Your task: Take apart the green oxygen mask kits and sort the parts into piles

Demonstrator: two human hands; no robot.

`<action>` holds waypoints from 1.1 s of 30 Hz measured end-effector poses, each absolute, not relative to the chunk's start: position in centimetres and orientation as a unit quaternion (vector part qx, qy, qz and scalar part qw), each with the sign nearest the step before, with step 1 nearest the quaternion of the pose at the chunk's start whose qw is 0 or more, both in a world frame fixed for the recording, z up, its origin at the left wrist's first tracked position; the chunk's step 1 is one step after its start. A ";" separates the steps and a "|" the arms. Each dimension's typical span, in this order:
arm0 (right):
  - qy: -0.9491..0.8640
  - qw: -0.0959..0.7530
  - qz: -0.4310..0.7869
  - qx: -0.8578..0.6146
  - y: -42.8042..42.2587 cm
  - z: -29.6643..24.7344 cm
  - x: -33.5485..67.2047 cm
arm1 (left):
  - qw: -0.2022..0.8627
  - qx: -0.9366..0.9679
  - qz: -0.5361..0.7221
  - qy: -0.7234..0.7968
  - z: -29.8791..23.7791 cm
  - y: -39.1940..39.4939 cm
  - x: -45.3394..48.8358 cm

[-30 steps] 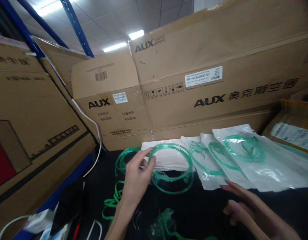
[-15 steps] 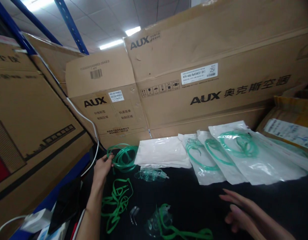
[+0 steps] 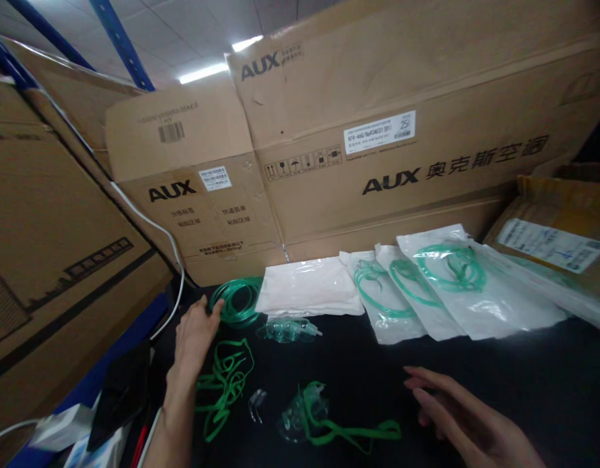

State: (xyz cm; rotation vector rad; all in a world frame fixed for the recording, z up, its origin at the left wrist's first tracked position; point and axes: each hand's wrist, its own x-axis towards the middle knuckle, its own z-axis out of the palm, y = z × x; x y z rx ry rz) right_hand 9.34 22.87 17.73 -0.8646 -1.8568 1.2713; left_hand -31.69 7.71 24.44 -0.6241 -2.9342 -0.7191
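Note:
My left hand (image 3: 198,328) is at the left edge of a coil of clear green tubing (image 3: 237,302). Its fingers are apart, and the thumb touches or nearly touches the coil. Over the dark table at the right, my right hand (image 3: 456,409) is open with fingers stretched out, holding nothing. To its left lies a clear face mask (image 3: 303,413) with a green strap (image 3: 353,432). Tangled green straps (image 3: 226,383) lie beside my left forearm. Small clear bent pieces (image 3: 255,404) rest between straps and mask. Clear green-tinted masks (image 3: 288,330) lie below a stack of white pouches (image 3: 309,288).
Several clear packets (image 3: 439,305) with green tubing lie at the back right, beside an opened carton (image 3: 558,227). Large cardboard boxes (image 3: 319,195) wall off the back and left. A white cable (image 3: 175,260) and a white adapter (image 3: 63,426) are at the left.
The fingers of my left hand have spread from a pinch at the coil, which now lies rounder and neater. My right hand has shifted left, and the camera view has moved slightly.

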 end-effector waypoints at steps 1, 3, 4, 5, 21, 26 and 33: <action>-0.744 0.348 0.469 -0.325 22.4 17.7 9.2 | 0.048 -0.234 -0.246 -0.939 24.7 7.7 -30.0; -0.791 0.322 0.429 -0.296 21.4 17.7 8.6 | 0.049 -0.318 -0.275 -0.906 24.6 7.3 -26.1; -0.811 0.303 0.417 -0.277 20.7 17.7 8.1 | 0.032 -0.356 -0.282 -0.890 24.2 7.0 -24.1; -0.828 0.286 0.409 -0.256 20.1 17.7 7.4 | 0.008 -0.396 -0.287 -0.872 23.7 6.5 -22.1; -0.836 0.254 0.418 -0.250 17.0 17.3 3.8 | -0.126 -0.564 -0.298 -0.760 17.7 3.6 -12.3; -0.783 0.235 0.517 -0.254 17.1 18.1 3.8 | -0.148 -0.589 -0.373 -0.701 19.9 4.6 -12.3; -0.593 0.257 0.680 -0.347 17.6 18.2 4.0 | -0.056 -0.496 -0.470 -0.728 20.7 5.1 -11.8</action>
